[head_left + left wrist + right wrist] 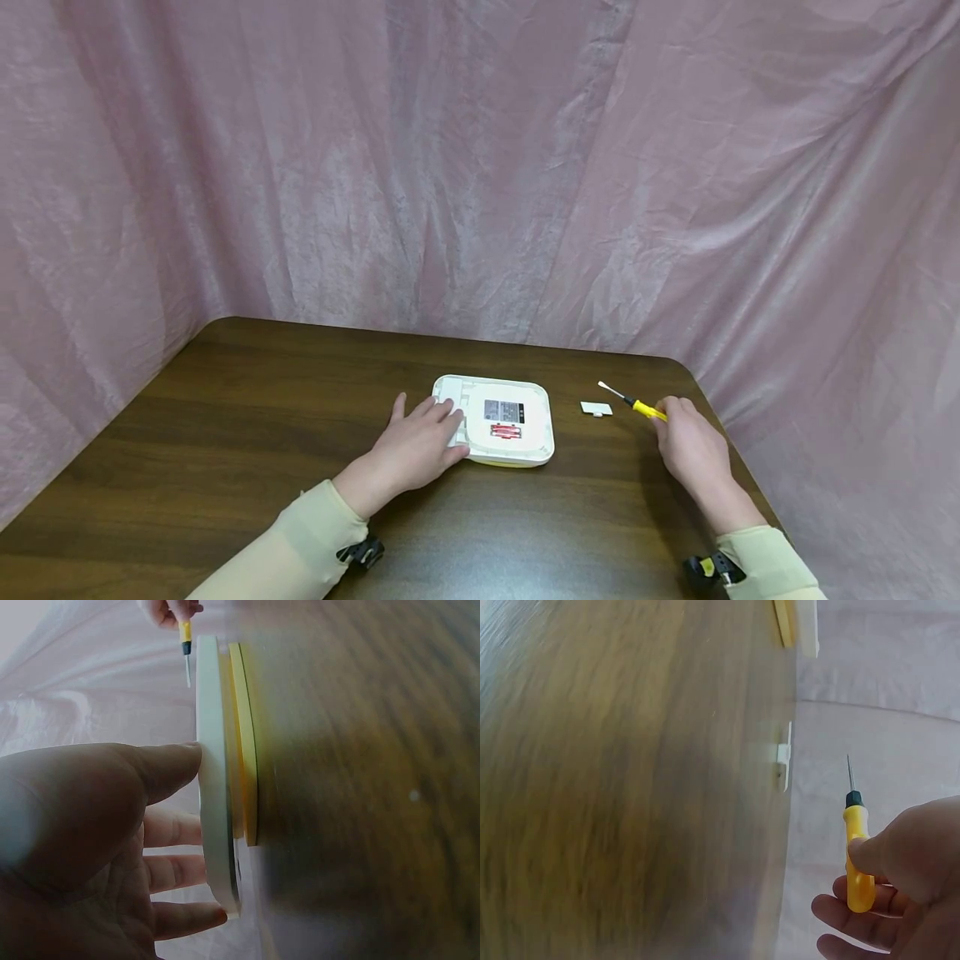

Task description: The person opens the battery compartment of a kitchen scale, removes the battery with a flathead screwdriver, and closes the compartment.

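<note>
A white, rounded-square device (525, 450) lies underside up on the table, with a grey label and red batteries (506, 431) showing in an uncovered compartment. My left hand (420, 442) rests on its left side, fingers spread over the top and thumb at the near edge. In the left wrist view, a yellow part (246, 750) shows beneath the white body (213, 750). My right hand (693, 442) holds a yellow-handled screwdriver (858, 825) above the table's right side, its tip pointing toward the far left. Between device and right hand lies a small white battery cover (596, 408).
The dark wooden table (247, 417) has rounded far corners, and its right edge runs close to my right hand. Pink curtains (450, 167) hang behind the table and along its sides.
</note>
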Demonstrator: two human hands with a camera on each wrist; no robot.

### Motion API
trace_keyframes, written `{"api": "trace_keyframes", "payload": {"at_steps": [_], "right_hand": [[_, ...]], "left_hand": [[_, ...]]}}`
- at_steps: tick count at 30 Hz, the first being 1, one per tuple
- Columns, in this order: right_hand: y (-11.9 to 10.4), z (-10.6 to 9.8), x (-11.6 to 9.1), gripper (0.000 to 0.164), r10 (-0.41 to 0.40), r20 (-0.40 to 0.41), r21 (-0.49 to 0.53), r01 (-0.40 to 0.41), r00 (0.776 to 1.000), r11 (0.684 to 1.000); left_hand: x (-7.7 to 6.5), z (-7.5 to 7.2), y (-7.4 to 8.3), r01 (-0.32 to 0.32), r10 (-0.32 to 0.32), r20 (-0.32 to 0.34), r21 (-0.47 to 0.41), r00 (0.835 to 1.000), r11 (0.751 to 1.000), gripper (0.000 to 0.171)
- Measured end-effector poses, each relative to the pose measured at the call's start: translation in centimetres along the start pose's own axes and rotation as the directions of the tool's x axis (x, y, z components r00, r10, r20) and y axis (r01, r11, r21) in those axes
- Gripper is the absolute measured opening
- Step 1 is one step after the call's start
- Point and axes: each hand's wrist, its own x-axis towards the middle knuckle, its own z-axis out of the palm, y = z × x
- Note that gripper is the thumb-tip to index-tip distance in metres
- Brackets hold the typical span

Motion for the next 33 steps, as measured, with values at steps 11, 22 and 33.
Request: {"api": "trace_keyframes", "payload": {"at_steps": [11,22,33], "right_hand": [[-3.3,-0.2,0.3,0.015,-0.018,-0.044,0.058,0.021,0.999,0.998],[-6.3,-0.7,0.9,0.014,-0.081,-0.077,0.104,0.089,0.994,0.991],[-8.4,-0.7,0.6,0.014,-0.126,-0.112,0.136,0.141,0.986,0.981]], "left_hand": [[-0.3,-0.1,-0.3,0.007,-0.007,0.001,0.012,1.000,1.000,0.060],[-0.6,-0.1,-0.4,0.007,-0.007,0.001,0.010,1.000,1.000,0.061],[-0.8,-0.2,-0.2,0.003,-0.003,0.011,0.004,1.000,1.000,0.061]]}}
